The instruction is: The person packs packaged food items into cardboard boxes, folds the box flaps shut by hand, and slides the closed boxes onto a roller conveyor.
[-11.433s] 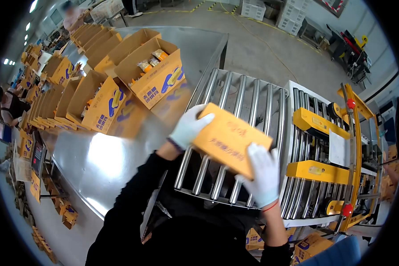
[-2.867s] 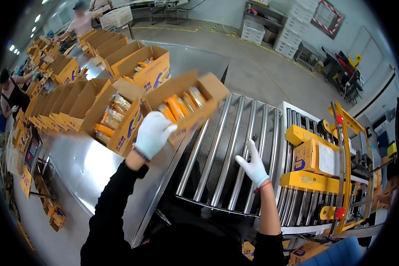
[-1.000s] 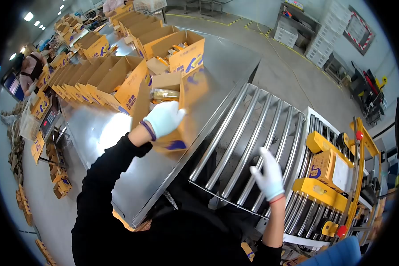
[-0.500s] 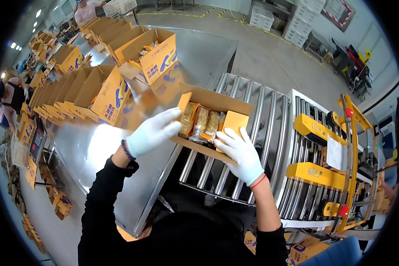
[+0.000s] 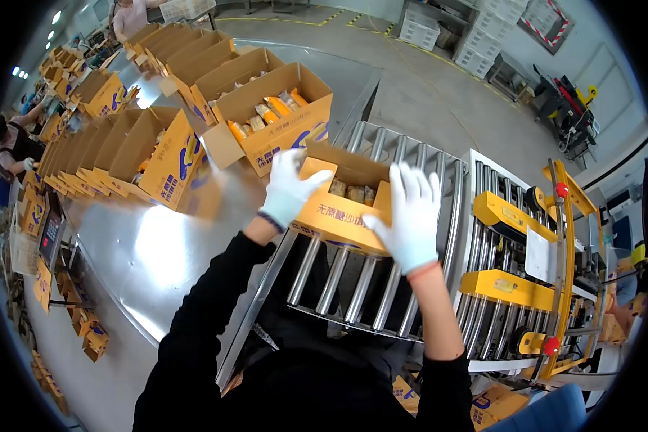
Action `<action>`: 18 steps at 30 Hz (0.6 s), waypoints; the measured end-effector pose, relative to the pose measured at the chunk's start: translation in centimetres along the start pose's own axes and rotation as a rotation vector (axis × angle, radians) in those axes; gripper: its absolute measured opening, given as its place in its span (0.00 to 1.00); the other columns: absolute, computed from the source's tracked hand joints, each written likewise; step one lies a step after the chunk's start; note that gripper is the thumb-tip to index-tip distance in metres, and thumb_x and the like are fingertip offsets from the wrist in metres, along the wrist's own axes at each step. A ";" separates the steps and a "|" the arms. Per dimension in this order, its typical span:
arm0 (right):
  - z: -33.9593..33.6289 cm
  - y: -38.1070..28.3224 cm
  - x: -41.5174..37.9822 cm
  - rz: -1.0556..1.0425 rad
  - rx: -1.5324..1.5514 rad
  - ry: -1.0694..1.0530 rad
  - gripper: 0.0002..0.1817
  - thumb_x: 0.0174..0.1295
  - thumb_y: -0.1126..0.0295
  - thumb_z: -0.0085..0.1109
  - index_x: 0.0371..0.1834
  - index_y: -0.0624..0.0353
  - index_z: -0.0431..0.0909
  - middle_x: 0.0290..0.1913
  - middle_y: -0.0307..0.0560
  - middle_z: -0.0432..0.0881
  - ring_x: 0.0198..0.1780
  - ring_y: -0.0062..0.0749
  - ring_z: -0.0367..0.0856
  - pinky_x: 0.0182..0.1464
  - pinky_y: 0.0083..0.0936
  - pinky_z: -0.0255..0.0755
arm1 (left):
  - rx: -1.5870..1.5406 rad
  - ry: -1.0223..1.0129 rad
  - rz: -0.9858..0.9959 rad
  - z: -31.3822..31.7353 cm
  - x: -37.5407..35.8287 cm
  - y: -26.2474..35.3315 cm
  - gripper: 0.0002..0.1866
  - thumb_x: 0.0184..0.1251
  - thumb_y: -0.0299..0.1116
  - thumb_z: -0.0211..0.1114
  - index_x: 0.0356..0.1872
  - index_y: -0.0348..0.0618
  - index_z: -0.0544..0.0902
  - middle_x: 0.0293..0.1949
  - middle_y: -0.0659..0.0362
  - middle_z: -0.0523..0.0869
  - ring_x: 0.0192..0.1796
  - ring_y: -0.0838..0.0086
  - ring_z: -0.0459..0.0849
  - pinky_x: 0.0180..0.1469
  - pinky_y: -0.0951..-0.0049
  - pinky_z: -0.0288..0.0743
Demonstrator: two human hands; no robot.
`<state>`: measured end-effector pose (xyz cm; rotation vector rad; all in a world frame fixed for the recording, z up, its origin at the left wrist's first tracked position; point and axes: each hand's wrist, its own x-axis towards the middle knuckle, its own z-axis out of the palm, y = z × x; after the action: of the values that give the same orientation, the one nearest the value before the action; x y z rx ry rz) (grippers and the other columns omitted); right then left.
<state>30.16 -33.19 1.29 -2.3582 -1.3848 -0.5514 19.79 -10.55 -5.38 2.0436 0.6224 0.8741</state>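
Note:
A yellow cardboard carton (image 5: 342, 216) stands on the roller conveyor, its near flap folded inward and its far flap upright. Wrapped snack bars (image 5: 356, 193) show through the gap in its top. My left hand (image 5: 289, 189), in a white glove, lies against the carton's left end with thumb and fingers apart. At the right end, my gloved right hand (image 5: 412, 216) has its fingers stretched upward and its thumb by the near flap. Just beyond my left hand, an open carton (image 5: 281, 140) of orange and clear-wrapped bars sits on the metal table.
More open cartons (image 5: 167, 155) stand in rows on the steel table (image 5: 158, 252). Bare rollers (image 5: 324, 277) lie under and beside the carton. To the right is a taping machine (image 5: 515, 216) with yellow guides. Other people (image 5: 18, 144) are at the far left.
The near flap has been folded in over the bars. My left hand moved right onto the carton's end; my right hand rose. The filled carton on the table shifted toward me and right.

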 end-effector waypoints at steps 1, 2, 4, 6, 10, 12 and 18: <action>-0.5 -0.5 -1.6 0.006 0.014 -0.074 0.55 0.46 0.49 0.81 0.76 0.65 0.67 0.70 0.56 0.73 0.74 0.54 0.67 0.83 0.56 0.49 | -0.412 -0.110 -0.147 1.1 -0.6 -5.1 0.27 0.76 0.43 0.70 0.64 0.33 0.76 0.61 0.54 0.82 0.64 0.72 0.79 0.68 0.69 0.74; -0.3 -0.7 -3.6 0.003 0.108 -0.136 0.55 0.45 0.51 0.82 0.76 0.64 0.67 0.71 0.55 0.73 0.74 0.53 0.68 0.83 0.57 0.49 | -0.572 -0.276 -0.249 -0.1 -0.3 -4.1 0.28 0.76 0.44 0.70 0.64 0.32 0.76 0.60 0.53 0.83 0.62 0.72 0.81 0.65 0.70 0.76; 0.2 0.1 -6.7 0.003 0.160 -0.203 0.55 0.42 0.56 0.84 0.77 0.62 0.67 0.71 0.54 0.73 0.73 0.51 0.70 0.82 0.59 0.48 | -0.732 -0.446 -0.369 -0.7 -0.2 -1.7 0.29 0.76 0.45 0.69 0.65 0.31 0.77 0.58 0.53 0.84 0.59 0.73 0.83 0.63 0.71 0.77; -0.8 1.4 -7.4 0.074 0.102 -0.238 0.56 0.40 0.62 0.85 0.78 0.60 0.66 0.72 0.54 0.74 0.74 0.49 0.70 0.83 0.59 0.47 | -0.501 -0.497 -0.415 1.9 0.6 0.1 0.27 0.78 0.44 0.67 0.64 0.30 0.78 0.52 0.53 0.88 0.52 0.74 0.86 0.58 0.72 0.80; -1.4 6.9 -7.4 0.239 -0.173 -0.267 0.61 0.43 0.58 0.85 0.81 0.62 0.60 0.80 0.54 0.66 0.82 0.53 0.60 0.85 0.54 0.47 | -0.365 -0.257 -0.147 14.2 -1.0 3.0 0.23 0.75 0.42 0.67 0.60 0.33 0.79 0.57 0.43 0.84 0.58 0.59 0.85 0.62 0.61 0.78; -1.2 9.4 -7.2 0.279 -0.217 -0.242 0.64 0.41 0.53 0.85 0.82 0.64 0.59 0.81 0.55 0.64 0.82 0.58 0.58 0.85 0.54 0.46 | -0.306 -0.280 0.003 19.3 -4.5 6.2 0.28 0.77 0.46 0.65 0.65 0.35 0.74 0.56 0.41 0.83 0.60 0.51 0.83 0.64 0.56 0.75; -2.5 14.9 -9.3 0.351 -0.347 -0.214 0.61 0.50 0.41 0.77 0.82 0.65 0.58 0.81 0.59 0.63 0.82 0.62 0.56 0.84 0.53 0.45 | -0.051 -0.990 0.211 11.4 -2.9 9.2 0.29 0.72 0.49 0.67 0.65 0.39 0.78 0.57 0.47 0.84 0.65 0.56 0.83 0.68 0.60 0.76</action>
<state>38.78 -48.25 -2.63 -2.9305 -0.9752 -0.4786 27.72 -23.10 -3.78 2.1880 -0.1644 -0.0842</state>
